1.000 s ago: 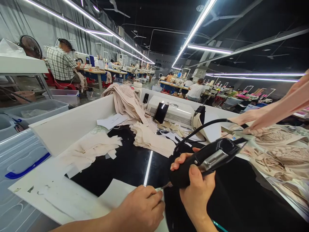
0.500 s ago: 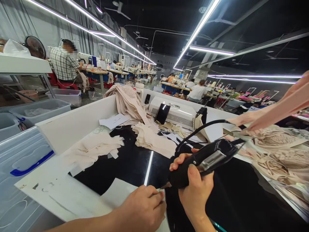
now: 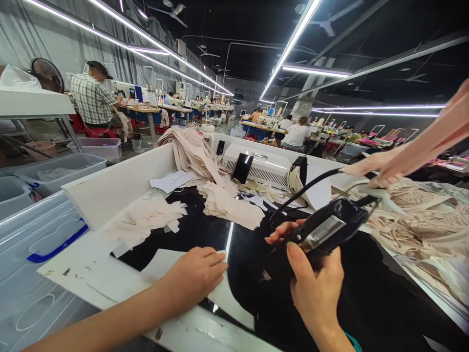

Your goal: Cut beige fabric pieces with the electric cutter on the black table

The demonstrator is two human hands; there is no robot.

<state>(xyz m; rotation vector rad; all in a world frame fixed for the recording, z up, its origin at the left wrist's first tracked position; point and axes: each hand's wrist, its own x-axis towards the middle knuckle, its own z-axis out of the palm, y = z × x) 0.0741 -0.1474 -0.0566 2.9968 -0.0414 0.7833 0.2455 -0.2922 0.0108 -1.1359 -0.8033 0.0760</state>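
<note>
My left hand (image 3: 200, 276) is closed at the edge of a white sheet (image 3: 231, 304), its fingers bunched over the sheet's upper right corner. The sheet has a curved right side and lies on the glossy black tabletop (image 3: 381, 288). My right hand (image 3: 318, 288) is wrapped around a black corded electric hand tool (image 3: 318, 234) with a shiny metal plate on its side. Its small metal tip (image 3: 266, 276) points down and left, apart from the sheet. Pink cloth strips (image 3: 406, 151) are tied near the tool's cord end.
Stacks of beige cloth pieces (image 3: 230, 208) lie at the table's middle, and more (image 3: 146, 220) at left. A white vented machine (image 3: 271, 171) and a phone (image 3: 243, 167) stand behind. Beige cloth bundles (image 3: 421, 220) fill the right side. Clear plastic bins (image 3: 47, 234) flank the left edge.
My left hand has moved up and left, with the white sheet shifted beneath it. My right hand has carried the tool to the right, so its tip has come away from the sheet.
</note>
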